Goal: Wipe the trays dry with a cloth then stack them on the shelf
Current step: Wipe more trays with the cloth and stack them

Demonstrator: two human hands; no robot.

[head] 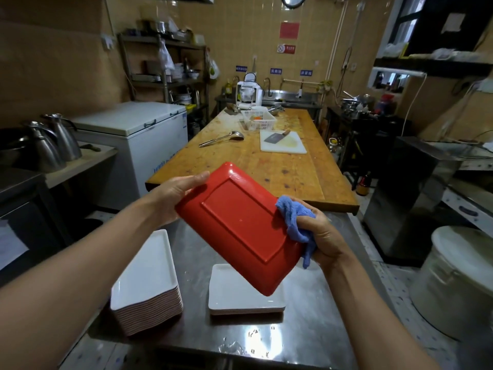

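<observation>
My left hand (176, 192) grips far-left edge of red tray (240, 225), underside up, tilted, held above steel table (306, 329). My right hand (317, 236) clenches blue cloth (293, 220) against tray's right edge. Tall tray stack (149, 284) near left; short stack (240, 300) under tray.

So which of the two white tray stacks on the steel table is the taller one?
The left stack of white rectangular trays, below the left forearm, is clearly taller, with many layered rims. The short stack under the held red tray has only a few.
</observation>
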